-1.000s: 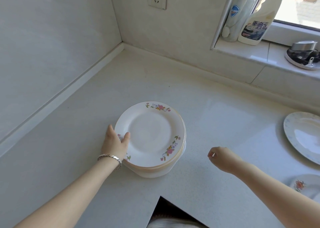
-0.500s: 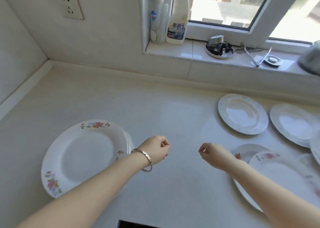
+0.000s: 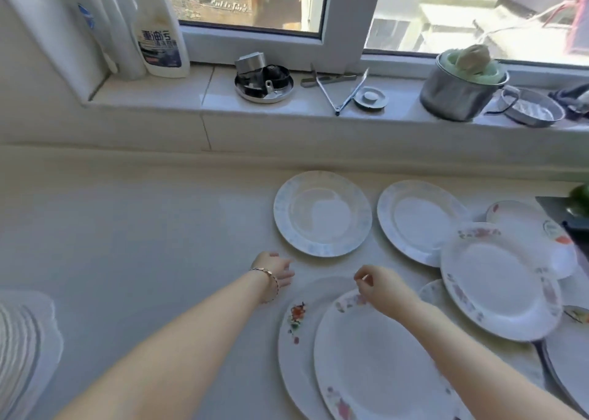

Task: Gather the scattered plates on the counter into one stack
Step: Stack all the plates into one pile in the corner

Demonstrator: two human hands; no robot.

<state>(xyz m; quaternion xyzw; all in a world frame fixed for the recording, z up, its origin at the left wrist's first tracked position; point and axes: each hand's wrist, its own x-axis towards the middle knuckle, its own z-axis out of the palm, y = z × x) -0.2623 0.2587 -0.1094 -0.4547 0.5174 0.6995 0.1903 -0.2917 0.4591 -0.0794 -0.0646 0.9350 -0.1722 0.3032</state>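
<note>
The plate stack [image 3: 19, 349] sits at the view's 8 o'clock edge. The left hand [image 3: 275, 269], fingers loosely curled and empty, is near the 7 o'clock rim of a blue-rimmed plate [image 3: 322, 214]. The right hand [image 3: 382, 287], likewise loose and empty, is over the 12 o'clock rim of a floral plate [image 3: 382, 362]. Other plates [image 3: 500, 279] lie toward 3 o'clock.

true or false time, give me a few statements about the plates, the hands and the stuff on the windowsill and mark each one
1. Each hand holds a plate. False: the left hand and the right hand hold nothing.
2. A blue-rimmed plate lies flat just beyond the left hand. True.
3. The nearest flowered plate lies partly over a red-flowered plate. True.
4. The metal pot stands among the plates. False: it stands on the windowsill.
5. The bracelet is on the right wrist. False: it is on the left wrist.
</note>
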